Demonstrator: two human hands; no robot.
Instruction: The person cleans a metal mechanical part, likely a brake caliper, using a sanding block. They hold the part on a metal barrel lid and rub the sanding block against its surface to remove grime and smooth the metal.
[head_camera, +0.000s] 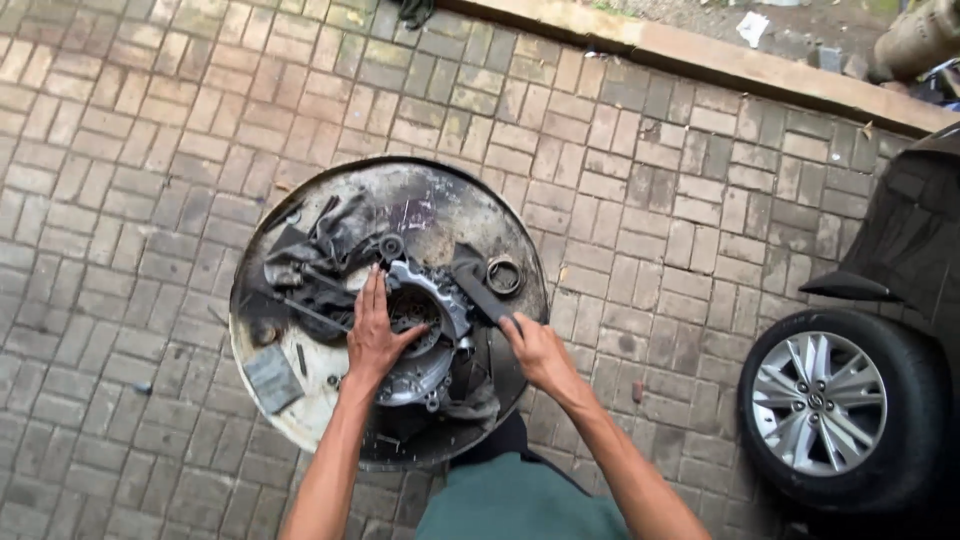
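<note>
Down near you, your green trousers (520, 500) fill the bottom edge, both forearms reaching out over a round, greasy metal drum top (300, 400) standing on the brick paving (120, 150). Your left hand (378, 335) lies flat, fingers spread wide, pressing on a round metal hub assembly (425, 330) that sits near the middle of the drum top, slightly to the near side. Your right hand (535, 350) is closed around the near end of a dark tool handle (480, 290), which runs up and left toward the assembly; can't tell exactly what kind of tool it is. Just right of the handle's far end, a small metal ring (503, 275) lies loose on the drum top. Left of the assembly: a heap of dark rags and parts (310, 265), too cluttered to sort. Near-left on the drum top, a flat grey rectangular block (272, 378). Off to the right, well apart from the drum, a car wheel (825, 405) with a silver alloy rim, dark bodywork (905, 240) above it. Farthest off, a concrete kerb (700, 55) crosses the top of the scene.
</note>
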